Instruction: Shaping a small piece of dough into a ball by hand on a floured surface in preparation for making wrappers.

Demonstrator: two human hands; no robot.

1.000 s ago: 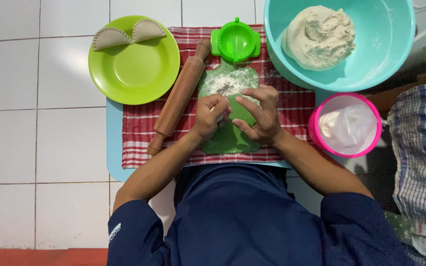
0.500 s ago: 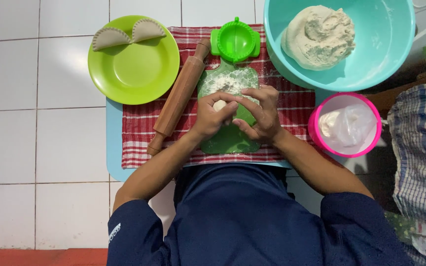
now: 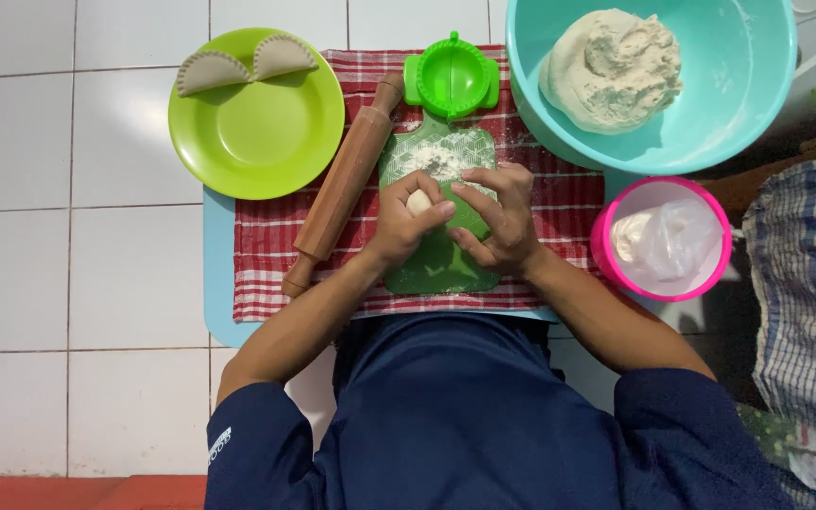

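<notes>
The left hand (image 3: 399, 225) is cupped around a small ball of dough (image 3: 418, 200), fingers curled over it. The right hand (image 3: 498, 219) sits just beside it, fingers bent and touching the ball from the right, so both hands close together on the dough. They work over a green cutting board (image 3: 438, 264) dusted with flour at its far end.

The board lies on a red checked cloth (image 3: 266, 255), which covers a light blue mat (image 3: 216, 283). Bare cloth shows left of the board and along its near edge.

Just left of the left hand, a wooden rolling pin (image 3: 342, 184) lies slanted, its near end close to the wrist. A green dumpling press (image 3: 451, 78) sits at the board's far end, touching it.

Far right, a large teal bowl (image 3: 748, 85) holds a lump of dough (image 3: 613, 68), its rim near the right hand. Right of the right forearm stands a pink bowl (image 3: 606, 255) with a plastic bag in it.

Far left, a green plate (image 3: 257, 142) carries 2 folded dumplings (image 3: 243, 64). White tiled floor (image 3: 68, 236) lies open on the left.
</notes>
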